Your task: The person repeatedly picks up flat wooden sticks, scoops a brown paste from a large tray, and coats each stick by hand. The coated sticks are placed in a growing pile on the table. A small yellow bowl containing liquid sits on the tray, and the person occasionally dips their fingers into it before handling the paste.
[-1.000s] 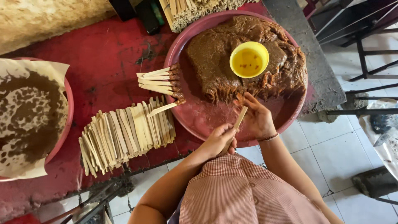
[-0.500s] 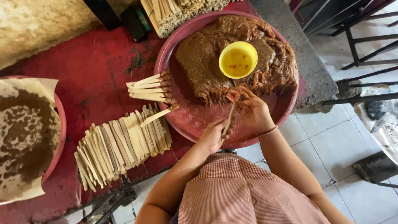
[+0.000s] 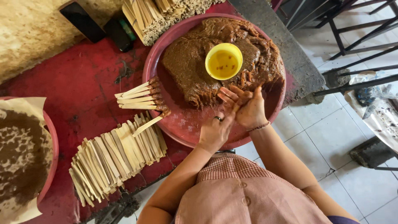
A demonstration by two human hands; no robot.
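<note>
One camera only, worn on the person's head, looking almost straight down from above. It sits close: forearms and checked shirt (image 3: 248, 195) fill the bottom edge, the red table (image 3: 83, 87) and round tray (image 3: 186, 128) spread across the middle, tiled floor (image 3: 323, 137) at right.

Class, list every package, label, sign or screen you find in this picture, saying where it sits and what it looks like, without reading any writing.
None show clearly.
Two dark flat objects: top left on the red table; black, oblong, one green-edged; kind unclear.
Crumpled sheet: right edge on the floor, pale, wrinkled.
</note>
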